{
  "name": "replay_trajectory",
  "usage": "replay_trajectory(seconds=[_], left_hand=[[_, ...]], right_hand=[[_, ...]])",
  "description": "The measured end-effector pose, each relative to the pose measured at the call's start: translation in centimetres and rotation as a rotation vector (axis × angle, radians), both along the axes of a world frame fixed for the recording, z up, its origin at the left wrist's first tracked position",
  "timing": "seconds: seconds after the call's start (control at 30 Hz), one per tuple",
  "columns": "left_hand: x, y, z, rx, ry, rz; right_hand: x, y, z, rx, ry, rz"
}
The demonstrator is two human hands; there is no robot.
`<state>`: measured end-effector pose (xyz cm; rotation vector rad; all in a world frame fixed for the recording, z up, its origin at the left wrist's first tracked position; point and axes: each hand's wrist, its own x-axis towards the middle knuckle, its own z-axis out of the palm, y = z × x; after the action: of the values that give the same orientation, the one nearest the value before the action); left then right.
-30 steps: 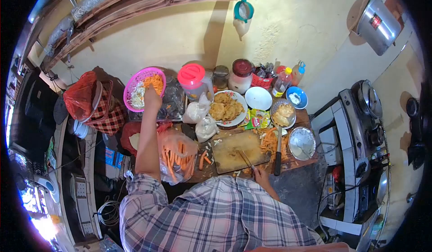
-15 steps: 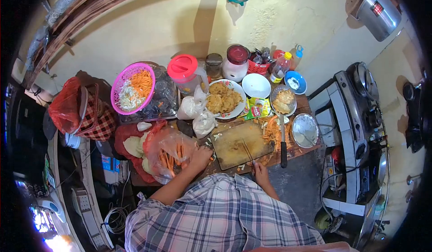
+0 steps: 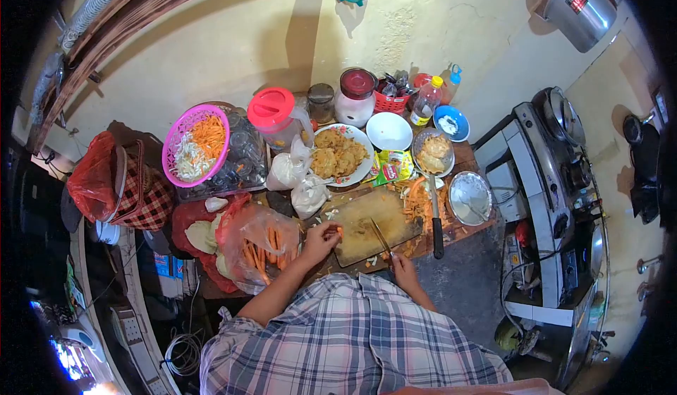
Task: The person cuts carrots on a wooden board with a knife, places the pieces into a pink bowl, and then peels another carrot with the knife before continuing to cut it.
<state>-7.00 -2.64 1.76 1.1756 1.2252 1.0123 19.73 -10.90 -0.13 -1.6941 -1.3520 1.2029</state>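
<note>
Knife (image 3: 381, 236), thin and straight, is gripped by its handle in the right hand (image 3: 405, 271); its long axis slants forward and leftward from there, tip pointing away from the body over the board (image 3: 360, 233). Scuffed and rectangular, that board lies ahead of the right hand, just right of the left hand (image 3: 321, 242), whose fingers pinch a small orange carrot piece (image 3: 340, 231). Left of that hand, a clear, crinkled plastic bag (image 3: 282, 223) holds long carrots (image 3: 262, 254).
</note>
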Motion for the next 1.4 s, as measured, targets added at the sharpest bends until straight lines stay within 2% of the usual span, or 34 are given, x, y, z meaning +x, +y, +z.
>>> replay_trajectory(seconds=[0.07, 0.1, 0.2, 0.27, 0.33, 0.43, 0.53, 0.6, 0.77, 0.87, 0.93, 1.4], left_hand=[[1.1, 0.3, 1.2, 0.228, 0.29, -0.094], [1.7, 0.4, 0.4, 0.23, 0.289, -0.098], [2.9, 0.8, -1.5, 0.548, 0.409, -0.139], [3.0, 0.3, -1.8, 0.511, 0.447, -0.141], [3.0, 0.1, -1.8, 0.469, 0.485, -0.145], [2.4, 0.1, -2.6, 0.595, 0.468, -0.166], [2.1, 0.1, -3.0, 0.663, 0.512, -0.169], [1.9, 0.1, -3.0, 0.7, 0.51, -0.14], [1.3, 0.3, -2.6, 0.657, 0.554, -0.144], [1.4, 0.2, -2.2, 0.656, 0.568, -0.151], [1.6, 0.2, -1.7, 0.659, 0.569, -0.154], [1.9, 0.4, -2.3, 0.734, 0.56, -0.197]], right_hand=[[-0.1, -0.2, 0.2, 0.028, -0.014, -0.001], [-0.1, -0.1, -0.8, 0.042, -0.025, 0.006], [-0.2, -0.3, -1.9, 0.057, -0.091, 0.041], [-0.5, 0.0, -1.9, 0.061, -0.147, 0.066], [-1.2, 0.1, -1.8, 0.083, -0.309, 0.116], [-2.7, 0.4, 0.5, 0.05, -0.263, 0.136], [-2.9, 0.5, -1.6, 0.097, -0.279, 0.173], [-3.1, 0.7, -0.6, 0.08, -0.307, 0.203], [-3.5, 1.1, -0.4, 0.064, -0.326, 0.262], [-3.5, 1.3, 0.5, 0.082, -0.193, 0.26], [-3.5, 1.7, 1.4, 0.029, -0.369, 0.335], [-4.2, 2.1, 4.5, 0.07, -0.458, 0.323]])
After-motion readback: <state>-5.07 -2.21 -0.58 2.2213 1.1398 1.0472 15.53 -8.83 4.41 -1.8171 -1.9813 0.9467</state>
